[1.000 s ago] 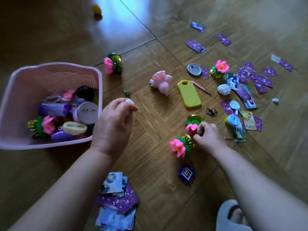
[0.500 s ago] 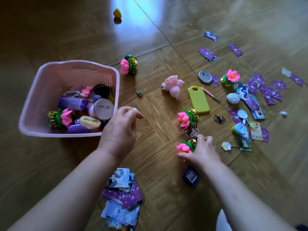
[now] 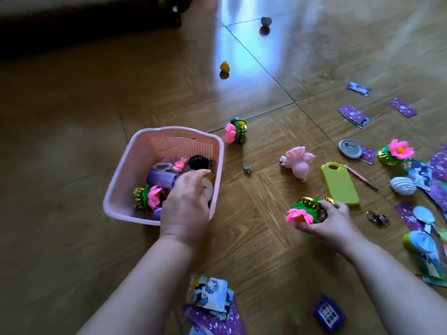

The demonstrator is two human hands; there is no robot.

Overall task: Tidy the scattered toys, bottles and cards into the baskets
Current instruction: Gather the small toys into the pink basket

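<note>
Although a good share of the small toys is already gathered in the pink basket point(image 3: 135, 165) at near left, the tidying is judged to be less than half done. The left hand point(image 3: 186, 204) is held over the basket's right side, fingers loosely curled; whether anything is pinched cannot be told. The right hand point(image 3: 331, 221) is closed around lotus toys point(image 3: 302, 212) just above the floor, right of the basket. Left on the floor are another lotus toy point(image 3: 235, 130) just beyond the basket, a pink figure point(image 3: 298, 163), a green tag point(image 3: 339, 183), purple cards point(image 3: 354, 116) scattered far right, and a card pile point(image 3: 212, 303) at near centre.
</note>
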